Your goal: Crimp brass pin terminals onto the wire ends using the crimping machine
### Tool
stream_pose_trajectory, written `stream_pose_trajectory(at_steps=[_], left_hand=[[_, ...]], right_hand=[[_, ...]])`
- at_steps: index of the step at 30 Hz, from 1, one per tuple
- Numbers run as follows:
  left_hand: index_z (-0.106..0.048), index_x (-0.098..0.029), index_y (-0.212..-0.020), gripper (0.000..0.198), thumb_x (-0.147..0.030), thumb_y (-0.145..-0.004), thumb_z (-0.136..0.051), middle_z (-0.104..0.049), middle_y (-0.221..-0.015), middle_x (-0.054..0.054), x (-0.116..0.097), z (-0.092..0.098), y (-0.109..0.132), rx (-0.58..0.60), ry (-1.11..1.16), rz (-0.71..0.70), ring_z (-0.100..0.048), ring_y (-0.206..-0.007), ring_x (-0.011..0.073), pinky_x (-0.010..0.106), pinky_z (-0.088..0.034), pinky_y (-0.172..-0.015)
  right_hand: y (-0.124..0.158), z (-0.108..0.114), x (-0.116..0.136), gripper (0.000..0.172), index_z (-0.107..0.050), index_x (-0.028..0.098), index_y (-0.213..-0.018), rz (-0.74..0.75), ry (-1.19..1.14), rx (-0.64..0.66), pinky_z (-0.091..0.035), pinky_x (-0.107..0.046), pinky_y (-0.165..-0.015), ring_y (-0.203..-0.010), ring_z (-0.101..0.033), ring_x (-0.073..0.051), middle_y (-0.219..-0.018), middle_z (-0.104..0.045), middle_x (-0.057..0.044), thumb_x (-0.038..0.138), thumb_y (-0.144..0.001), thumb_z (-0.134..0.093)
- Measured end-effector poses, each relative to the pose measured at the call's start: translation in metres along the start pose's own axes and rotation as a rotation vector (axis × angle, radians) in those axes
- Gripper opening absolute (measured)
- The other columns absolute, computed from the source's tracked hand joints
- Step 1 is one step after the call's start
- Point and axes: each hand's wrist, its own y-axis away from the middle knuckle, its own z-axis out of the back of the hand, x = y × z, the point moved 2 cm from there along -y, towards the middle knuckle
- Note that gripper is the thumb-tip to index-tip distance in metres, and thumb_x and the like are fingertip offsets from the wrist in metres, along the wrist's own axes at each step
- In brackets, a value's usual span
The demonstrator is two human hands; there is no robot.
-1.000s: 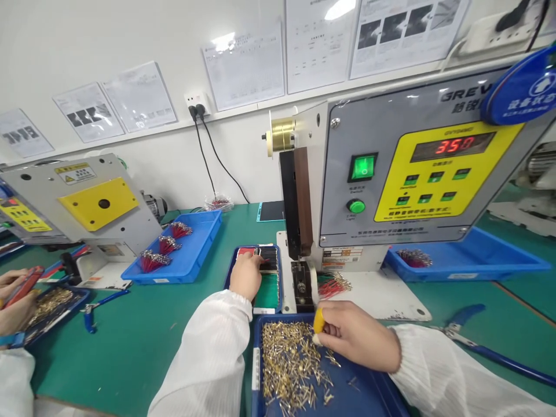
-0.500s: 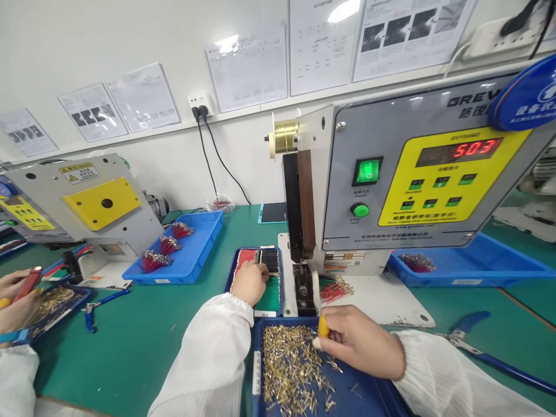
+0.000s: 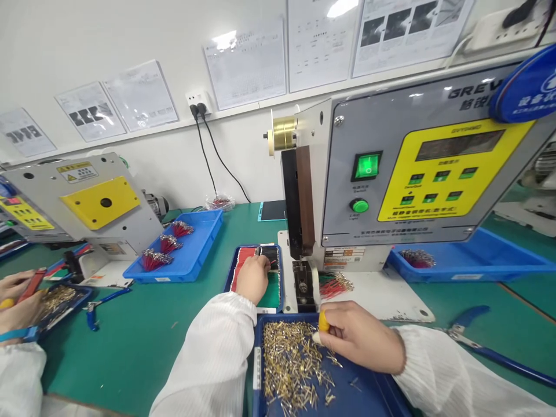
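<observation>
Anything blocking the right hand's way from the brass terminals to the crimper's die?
Nothing visible blocks it. The right hand is over the brass terminals; only the low rim of the blue tray lies before the crimper's die.

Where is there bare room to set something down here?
Bare green mat lies between the blue wire-bundle tray and the left sleeve. It is crowded at the crimping machine, around the left hand, right hand and terminal tray.

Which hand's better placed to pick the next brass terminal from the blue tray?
Right, probably: the right hand sits over the blue tray of loose brass terminals, yellow finger cot at the pile's edge. The left hand is at the wires in the other tray.
</observation>
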Motion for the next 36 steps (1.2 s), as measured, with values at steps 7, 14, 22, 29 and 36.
stream_pose_trajectory(at_steps=[7, 14, 22, 29, 36], left_hand=[[-0.071, -0.019, -0.087, 0.027, -0.018, -0.091, -0.045, -0.065, -0.086, 0.008, 0.006, -0.006, -0.005, -0.083, -0.051, -0.034, -0.057, -0.087, 0.0217, 0.033, -0.043, -0.079], [-0.071, -0.017, -0.079, 0.021, -0.011, -0.082, -0.051, -0.065, -0.086, 0.009, 0.008, -0.007, -0.020, 0.018, -0.075, -0.029, -0.057, -0.089, 0.0215, 0.032, -0.041, -0.081], [-0.068, -0.017, -0.075, 0.022, -0.006, -0.078, -0.050, -0.065, -0.082, 0.007, 0.007, -0.005, -0.024, 0.043, -0.079, -0.019, -0.057, -0.084, 0.0193, 0.029, -0.040, -0.078], [-0.064, -0.016, -0.078, 0.021, -0.013, -0.088, -0.046, -0.063, -0.088, 0.009, 0.005, -0.012, -0.015, -0.047, -0.085, 0.021, -0.054, -0.087, 0.0221, 0.033, -0.038, -0.079], [-0.065, -0.017, -0.082, 0.018, -0.014, -0.088, -0.049, -0.063, -0.087, 0.007, 0.008, -0.010, -0.011, -0.118, 0.093, 0.064, -0.053, -0.087, 0.0205, 0.033, -0.038, -0.080]], right_hand=[[-0.002, -0.002, 0.002, 0.026, -0.052, 0.017, -0.060, -0.005, -0.009, -0.021, -0.031, -0.023, -0.054, -0.055, -0.048, -0.012, -0.061, -0.052, 0.001, 0.028, -0.083, -0.058], [-0.001, -0.001, 0.001, 0.022, -0.057, 0.017, -0.061, -0.003, -0.043, -0.063, -0.032, -0.022, -0.054, -0.055, -0.049, -0.012, -0.061, -0.054, 0.000, 0.026, -0.081, -0.059], [-0.001, 0.001, -0.001, 0.022, -0.057, 0.017, -0.061, 0.001, -0.043, -0.084, -0.032, -0.022, -0.054, -0.055, -0.049, -0.012, -0.060, -0.054, 0.001, 0.027, -0.080, -0.060], [-0.001, -0.001, -0.006, 0.022, -0.056, 0.016, -0.060, -0.023, -0.204, -0.079, -0.033, -0.023, -0.052, -0.054, -0.046, -0.011, -0.060, -0.051, 0.001, 0.027, -0.079, -0.060], [-0.018, 0.005, -0.011, 0.027, -0.062, 0.016, -0.071, -0.149, -0.689, -0.083, -0.040, -0.024, -0.052, -0.056, -0.049, -0.011, -0.065, -0.055, 0.000, 0.042, -0.075, -0.066]])
